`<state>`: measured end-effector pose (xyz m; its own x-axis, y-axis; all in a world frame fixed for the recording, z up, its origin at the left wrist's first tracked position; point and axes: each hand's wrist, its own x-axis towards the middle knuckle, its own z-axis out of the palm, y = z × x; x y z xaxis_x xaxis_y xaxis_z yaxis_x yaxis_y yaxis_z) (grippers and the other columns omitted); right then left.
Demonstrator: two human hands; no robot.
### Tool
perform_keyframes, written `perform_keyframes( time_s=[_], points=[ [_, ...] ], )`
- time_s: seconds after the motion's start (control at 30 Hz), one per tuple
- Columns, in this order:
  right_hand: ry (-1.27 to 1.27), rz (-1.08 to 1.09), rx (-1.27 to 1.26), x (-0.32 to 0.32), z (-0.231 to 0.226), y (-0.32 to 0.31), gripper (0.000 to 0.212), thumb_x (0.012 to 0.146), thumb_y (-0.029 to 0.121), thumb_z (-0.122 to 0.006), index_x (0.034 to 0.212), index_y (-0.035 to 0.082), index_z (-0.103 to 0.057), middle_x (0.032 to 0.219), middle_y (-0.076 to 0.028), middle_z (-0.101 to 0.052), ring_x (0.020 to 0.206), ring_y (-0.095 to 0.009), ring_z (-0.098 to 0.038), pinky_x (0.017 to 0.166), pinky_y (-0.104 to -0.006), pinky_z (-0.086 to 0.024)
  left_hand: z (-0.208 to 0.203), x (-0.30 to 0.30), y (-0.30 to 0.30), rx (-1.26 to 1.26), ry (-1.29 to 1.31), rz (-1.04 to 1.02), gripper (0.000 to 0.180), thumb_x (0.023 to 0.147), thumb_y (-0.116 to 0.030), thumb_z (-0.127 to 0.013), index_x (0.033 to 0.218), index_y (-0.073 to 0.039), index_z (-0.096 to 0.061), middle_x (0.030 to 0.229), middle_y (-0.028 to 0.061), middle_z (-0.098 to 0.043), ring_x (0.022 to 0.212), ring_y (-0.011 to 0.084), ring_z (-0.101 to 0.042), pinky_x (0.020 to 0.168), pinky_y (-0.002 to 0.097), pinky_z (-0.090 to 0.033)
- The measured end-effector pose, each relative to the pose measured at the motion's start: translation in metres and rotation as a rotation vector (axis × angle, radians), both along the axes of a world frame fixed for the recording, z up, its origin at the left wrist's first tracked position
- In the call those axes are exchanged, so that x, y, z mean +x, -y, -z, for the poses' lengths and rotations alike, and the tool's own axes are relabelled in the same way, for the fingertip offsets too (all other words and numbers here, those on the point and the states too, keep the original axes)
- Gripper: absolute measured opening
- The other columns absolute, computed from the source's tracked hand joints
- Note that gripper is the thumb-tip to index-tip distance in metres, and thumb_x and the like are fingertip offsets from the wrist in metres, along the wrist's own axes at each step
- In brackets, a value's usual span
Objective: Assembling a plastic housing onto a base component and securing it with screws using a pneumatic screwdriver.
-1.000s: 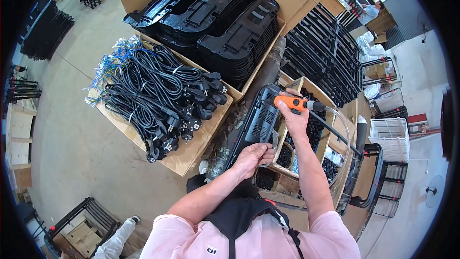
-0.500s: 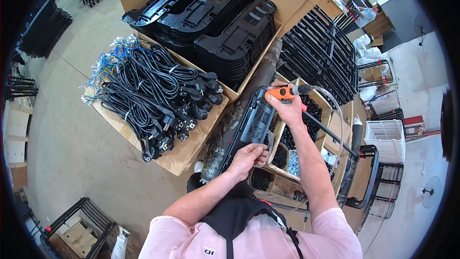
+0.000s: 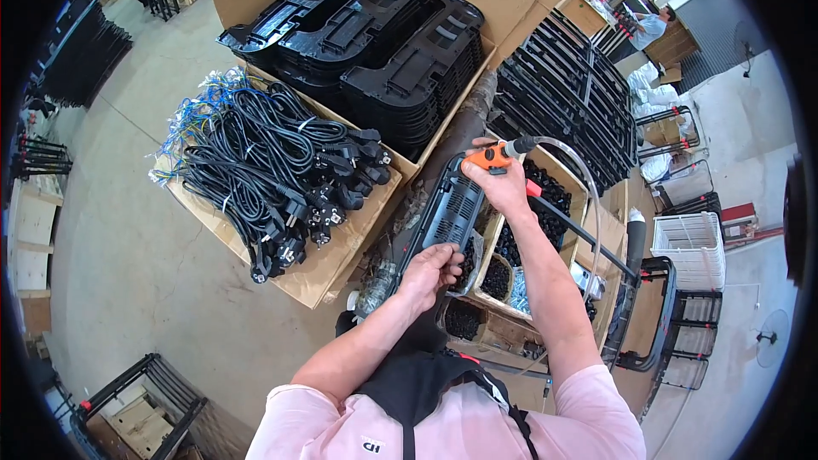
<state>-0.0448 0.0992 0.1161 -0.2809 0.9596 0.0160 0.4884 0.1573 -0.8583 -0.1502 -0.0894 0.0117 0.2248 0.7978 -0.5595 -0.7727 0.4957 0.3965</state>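
A long black plastic housing with vent slots (image 3: 450, 213) lies slantwise in front of me. My right hand (image 3: 504, 186) is closed round an orange air screwdriver (image 3: 487, 158) at the housing's far end, and a clear hose (image 3: 586, 172) runs from the tool. The tool's tip is hidden. By the housing's near end, my left hand (image 3: 429, 276) has its thumb and fingers curled together. Whatever it pinches is too small to make out. Right beside the hands are bins of black screws (image 3: 495, 279) and silver screws (image 3: 519, 291).
At the left a carton carries a heap of black power cords (image 3: 273, 162). Behind it, an open cardboard box holds stacked black plastic covers (image 3: 417, 68). Black metal frames (image 3: 567, 89) lean at the far right. Another person (image 3: 652, 27) is in the background.
Both hands have shifted slightly up and to the left, the right one with the screwdriver. The left fingers have come in closer over the housing's near end.
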Motion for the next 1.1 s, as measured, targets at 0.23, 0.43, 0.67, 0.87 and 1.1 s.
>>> perform_keyframes(
  time_s=[0.23, 0.43, 0.67, 0.87, 1.1],
  points=[
    [-0.391, 0.059, -0.057, 0.023, -0.021, 0.079, 0.050, 0.088, 0.005, -0.080, 0.134, -0.001, -0.061, 0.122, -0.015, -0.074, 0.116, -0.021, -0.069, 0.106, -0.0381, -0.054, 0.003, -0.012, -0.019, -0.068, 0.264, -0.233, 0.023, 0.110, -0.028, -0.060, 0.119, -0.008, -0.068, 0.093, 0.0002, -0.070, 0.078, 0.0128, -0.067, 0.069, 0.0266, -0.057],
    [-0.433, 0.077, -0.092, 0.040, -0.036, 0.120, 0.056, 0.088, 0.009, -0.082, 0.137, -0.003, -0.058, 0.127, -0.018, -0.072, 0.116, -0.023, -0.069, 0.106, -0.0392, -0.055, 0.011, -0.008, -0.039, -0.109, 0.422, -0.355, 0.025, 0.109, -0.031, -0.062, 0.119, -0.009, -0.069, 0.089, 0.0003, -0.068, 0.076, 0.0129, -0.065, 0.070, 0.0279, -0.058],
    [-0.444, 0.112, -0.064, 0.043, -0.031, 0.127, 0.056, 0.088, 0.008, -0.082, 0.137, -0.003, -0.057, 0.128, -0.019, -0.072, 0.117, -0.023, -0.069, 0.107, -0.0397, -0.054, 0.008, -0.001, -0.043, -0.036, 0.535, -0.349, 0.024, 0.111, -0.030, -0.058, 0.120, -0.009, -0.065, 0.089, -0.0002, -0.063, 0.078, 0.0120, -0.061, 0.071, 0.0274, -0.056],
    [-0.464, 0.101, -0.060, 0.046, -0.028, 0.126, 0.055, 0.089, 0.006, -0.081, 0.137, -0.003, -0.057, 0.128, -0.019, -0.072, 0.118, -0.024, -0.068, 0.107, -0.0398, -0.054, 0.004, 0.004, -0.040, -0.008, 0.605, -0.370, 0.026, 0.110, -0.027, -0.058, 0.126, -0.007, -0.065, 0.092, 0.0009, -0.065, 0.080, 0.0129, -0.063, 0.073, 0.0270, -0.057],
    [-0.437, 0.139, -0.060, 0.034, -0.016, 0.107, 0.055, 0.090, 0.005, -0.081, 0.138, -0.002, -0.057, 0.129, -0.019, -0.070, 0.118, -0.024, -0.068, 0.106, -0.0384, -0.054, 0.003, 0.019, -0.026, -0.026, 0.353, -0.274, 0.028, 0.112, -0.022, -0.053, 0.130, -0.001, -0.062, 0.107, 0.0070, -0.072, 0.087, 0.0152, -0.072, 0.079, 0.0291, -0.064]
  ],
)
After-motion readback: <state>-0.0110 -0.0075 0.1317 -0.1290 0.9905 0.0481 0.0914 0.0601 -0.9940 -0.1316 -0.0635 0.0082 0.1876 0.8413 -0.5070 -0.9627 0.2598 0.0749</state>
